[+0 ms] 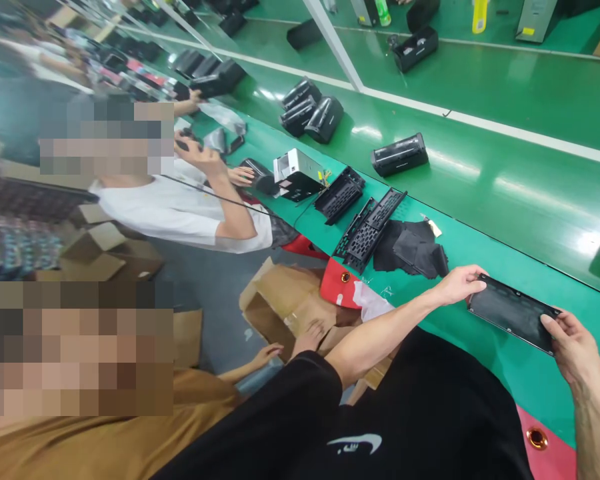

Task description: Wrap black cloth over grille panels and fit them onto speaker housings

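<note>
A black rectangular panel (513, 315) with small clips along its edges is held between both my hands, above the green table. My left hand (463, 285) pinches its left end, thumb on top. At the other end my right hand (573, 340) grips the panel, thumb over its face and fingers beneath. To the left of my left hand lies a pile of black fabric pieces (413, 247). Beyond that pile are black perforated grilles (367, 230), stacked askew, and another black slotted frame (340, 195).
A black cylindrical speaker (400, 155) and several similar units (313, 110) sit on the green conveyor (480, 173). A co-worker in a white shirt (180, 207) works to the left, beside a metal box (300, 175). Another person in brown (195, 407) reaches toward a cardboard box (290, 300).
</note>
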A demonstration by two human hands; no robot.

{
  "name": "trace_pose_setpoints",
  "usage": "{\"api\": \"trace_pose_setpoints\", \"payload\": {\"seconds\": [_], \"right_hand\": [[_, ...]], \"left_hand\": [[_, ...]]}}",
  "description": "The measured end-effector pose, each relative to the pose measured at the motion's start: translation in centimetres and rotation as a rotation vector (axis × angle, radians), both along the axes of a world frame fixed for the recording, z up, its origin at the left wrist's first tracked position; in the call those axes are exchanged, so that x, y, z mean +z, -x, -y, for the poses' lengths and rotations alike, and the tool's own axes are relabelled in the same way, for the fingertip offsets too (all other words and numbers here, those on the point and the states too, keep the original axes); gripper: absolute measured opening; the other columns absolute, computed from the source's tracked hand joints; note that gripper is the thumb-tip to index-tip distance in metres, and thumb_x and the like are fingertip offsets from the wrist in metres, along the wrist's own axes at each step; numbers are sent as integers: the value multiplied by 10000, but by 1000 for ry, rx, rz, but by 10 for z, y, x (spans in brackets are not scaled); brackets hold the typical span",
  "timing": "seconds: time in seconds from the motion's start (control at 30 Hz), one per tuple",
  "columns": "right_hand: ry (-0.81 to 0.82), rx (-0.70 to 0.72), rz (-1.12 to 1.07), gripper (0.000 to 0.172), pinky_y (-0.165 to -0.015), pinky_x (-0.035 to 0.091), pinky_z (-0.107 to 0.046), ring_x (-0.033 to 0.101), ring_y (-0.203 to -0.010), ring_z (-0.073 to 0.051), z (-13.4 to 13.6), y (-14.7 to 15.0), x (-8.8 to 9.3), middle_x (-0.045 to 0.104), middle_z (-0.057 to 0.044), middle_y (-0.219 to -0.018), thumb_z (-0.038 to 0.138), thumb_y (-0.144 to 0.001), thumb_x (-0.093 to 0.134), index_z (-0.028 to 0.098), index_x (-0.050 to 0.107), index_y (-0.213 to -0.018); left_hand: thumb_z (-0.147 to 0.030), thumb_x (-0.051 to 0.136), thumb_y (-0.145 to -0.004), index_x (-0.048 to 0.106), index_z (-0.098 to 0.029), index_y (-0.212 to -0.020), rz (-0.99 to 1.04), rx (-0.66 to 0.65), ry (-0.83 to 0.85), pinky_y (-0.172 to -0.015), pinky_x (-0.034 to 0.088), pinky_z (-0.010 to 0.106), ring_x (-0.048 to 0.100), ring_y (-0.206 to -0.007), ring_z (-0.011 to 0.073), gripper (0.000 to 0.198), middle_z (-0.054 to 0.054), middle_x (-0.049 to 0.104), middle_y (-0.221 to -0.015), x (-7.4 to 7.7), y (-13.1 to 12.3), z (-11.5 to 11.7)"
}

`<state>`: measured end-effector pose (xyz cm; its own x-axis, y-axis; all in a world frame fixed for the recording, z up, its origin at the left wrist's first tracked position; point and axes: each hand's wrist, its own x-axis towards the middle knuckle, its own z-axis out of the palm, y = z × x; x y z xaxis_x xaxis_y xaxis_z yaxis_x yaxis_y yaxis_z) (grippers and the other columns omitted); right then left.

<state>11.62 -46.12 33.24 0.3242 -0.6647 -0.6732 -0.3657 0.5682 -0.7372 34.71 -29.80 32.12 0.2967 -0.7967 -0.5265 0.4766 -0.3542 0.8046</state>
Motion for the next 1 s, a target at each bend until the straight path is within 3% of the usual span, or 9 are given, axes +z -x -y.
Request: {"api": "trace_pose_setpoints", "payload": {"seconds": [0.23,0.5,0.67,0.87,1.0], "right_hand": [[21,-55,18,652,-474,388,-202,487,-539,-96,-9,2,22,599,48,-658,538,-435,1024,226,653,-871],[91,-62,61,611,-567,463,-208,531,-621,-107,-15,8,18,609,38,-726,516,-494,1023,217,707,-923],[104,-52,56,625,-588,464,-195,554,-661,-112,-16,12,15,617,37,-730,518,-515,1025,211,731,-973],[127,-16,66,609,-734,516,-226,605,-783,-132,-18,12,10,695,12,-849,534,-559,1019,232,752,-1015],[162,10,65,584,-768,521,-244,620,-817,-144,-20,10,9,715,4,-881,542,-585,1006,234,750,-1010]], "left_hand": [[-295,802,-772,681,-160,-1090,-57,44,36,-624,431,205,587,-662,96,365,-11,670,-815,18,4,-2],[-300,734,-851,677,-142,-1051,72,65,68,-658,380,215,527,-676,86,261,-27,607,-759,28,7,-4],[-320,778,-776,642,-165,-1068,107,12,54,-683,379,238,504,-682,91,357,-46,582,-790,35,7,-6],[-566,879,-693,579,-222,-935,461,-12,-166,-714,358,271,494,-760,137,516,-64,543,-785,44,14,0],[-614,865,-708,565,-243,-945,572,-49,-309,-697,344,281,516,-781,162,533,-61,556,-789,44,20,5]]}}
